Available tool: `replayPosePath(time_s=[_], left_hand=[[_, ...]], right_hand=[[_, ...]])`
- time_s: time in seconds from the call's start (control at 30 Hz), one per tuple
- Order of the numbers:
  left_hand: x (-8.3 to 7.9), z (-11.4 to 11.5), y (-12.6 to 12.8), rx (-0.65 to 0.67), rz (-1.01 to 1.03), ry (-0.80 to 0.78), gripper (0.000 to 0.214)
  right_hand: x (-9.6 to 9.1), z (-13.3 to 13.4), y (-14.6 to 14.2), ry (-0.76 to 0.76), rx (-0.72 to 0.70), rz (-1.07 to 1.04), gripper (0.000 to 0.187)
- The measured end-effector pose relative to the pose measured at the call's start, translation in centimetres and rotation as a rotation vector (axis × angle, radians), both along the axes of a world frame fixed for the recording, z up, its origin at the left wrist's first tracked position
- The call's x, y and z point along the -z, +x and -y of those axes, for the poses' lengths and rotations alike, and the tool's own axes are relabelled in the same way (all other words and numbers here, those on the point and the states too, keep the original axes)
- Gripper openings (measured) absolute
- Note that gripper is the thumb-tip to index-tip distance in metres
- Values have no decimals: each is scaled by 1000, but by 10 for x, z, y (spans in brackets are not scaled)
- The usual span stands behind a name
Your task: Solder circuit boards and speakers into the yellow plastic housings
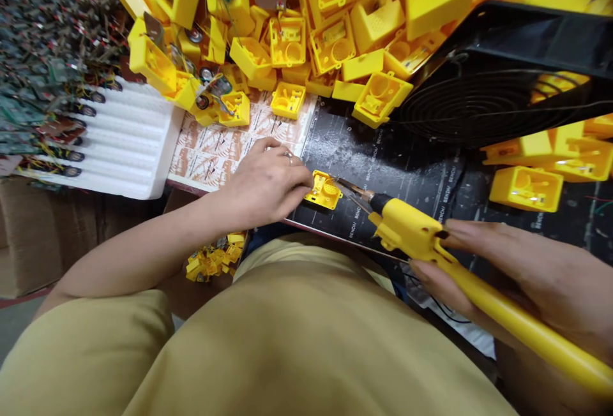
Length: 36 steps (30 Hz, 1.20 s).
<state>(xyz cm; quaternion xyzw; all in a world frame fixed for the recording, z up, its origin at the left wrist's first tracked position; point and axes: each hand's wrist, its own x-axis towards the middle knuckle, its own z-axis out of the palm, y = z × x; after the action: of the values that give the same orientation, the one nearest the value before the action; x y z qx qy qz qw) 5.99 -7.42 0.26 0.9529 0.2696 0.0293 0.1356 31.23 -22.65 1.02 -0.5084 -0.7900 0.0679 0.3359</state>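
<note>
- Yellow plastic housing (324, 190): small and open-topped, lying on a black printed bench mat (383, 173), close to the near edge and just ahead of the person's torso.
- Left hand (265, 180): forearm reaches in from the lower left and lies low across the bench edge. The fingers curl forward, and their fingertips (306, 177) press against the housing's left side, pinning it to the mat. A metal ring (288, 156) sits on one finger.
- Right hand (522, 275): comes in from the right, turned palm-down. Thumb and fingers pinch together around the yellow handle of a soldering iron (421, 237).
- Soldering iron: its handle runs off toward the lower right, and its thin metal tip sits just beside the housing's right side. Whether they touch is hard to tell.
- Around the hands: a heap of yellow housings (306, 39) lies beyond a printed paper sheet (225, 141). A white foam tray (129, 141) holds wired circuit boards (33, 110), and a black-framed fan (493, 78) stands at the upper right. Small yellow pieces (213, 258) sit below the bench edge.
</note>
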Motion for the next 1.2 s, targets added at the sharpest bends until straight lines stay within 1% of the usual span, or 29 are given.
replayPosePath(time_s=[0.03, 0.07, 0.1, 0.13, 0.2, 0.23, 0.27, 0.33, 0.4, 0.5, 0.57, 0.63, 0.73, 0.83, 0.93, 1.03, 1.13, 1.2], left_hand=[[0, -3, -2, -23, 38, -66, 22], [1, -6, -3, -56, 78, -133, 19], [2, -9, -4, -98, 116, -193, 17], [4, -11, -3, -141, 146, -236, 15], [8, -14, 0, -200, 171, -257, 12], [10, -14, 2, -207, 163, -239, 12], [11, -15, 5, -201, 143, -214, 11], [12, -15, 10, -168, 87, -173, 13], [11, -15, 14, -140, 40, -157, 15], [8, -16, 17, -96, -17, -122, 18], [6, -16, 18, -66, -48, -89, 19], [5, -16, 20, -41, -77, -48, 20], [2, -16, 24, 15, -129, 23, 22], [-1, -16, 28, 48, -156, 58, 22], [-2, -17, 29, 63, -157, 69, 22], [-1, -18, 27, 84, -160, 115, 23], [-1, -18, 26, 88, -148, 136, 23], [-1, -18, 27, 86, -141, 131, 23]], right_hand=[[-1, 1, -2, -1, 25, -5, 61], [-2, 2, -4, -32, 70, -27, 58], [-3, 4, -7, -79, 130, -69, 50], [-5, 5, -10, -141, 192, -119, 39], [-7, 6, -16, -232, 243, -195, 17], [-7, 5, -18, -231, 222, -202, 12], [-7, 3, -19, -199, 180, -185, 11], [-4, -1, -19, -109, 94, -131, 10], [-1, -6, -18, -56, 67, -92, 11], [5, -8, -16, -52, 60, -51, 18], [6, -8, -15, -63, 56, -9, 17], [4, -9, -15, -72, 19, 37, 16], [-3, -11, -17, -23, -79, 47, 8], [-10, -11, -16, -26, -108, 32, 14], [-13, -7, -13, -51, -45, 63, 8], [-13, -5, -11, -46, 22, 92, 9], [-15, -9, -12, -19, 21, 106, 14], [-15, -12, -11, 0, 6, 80, 12]])
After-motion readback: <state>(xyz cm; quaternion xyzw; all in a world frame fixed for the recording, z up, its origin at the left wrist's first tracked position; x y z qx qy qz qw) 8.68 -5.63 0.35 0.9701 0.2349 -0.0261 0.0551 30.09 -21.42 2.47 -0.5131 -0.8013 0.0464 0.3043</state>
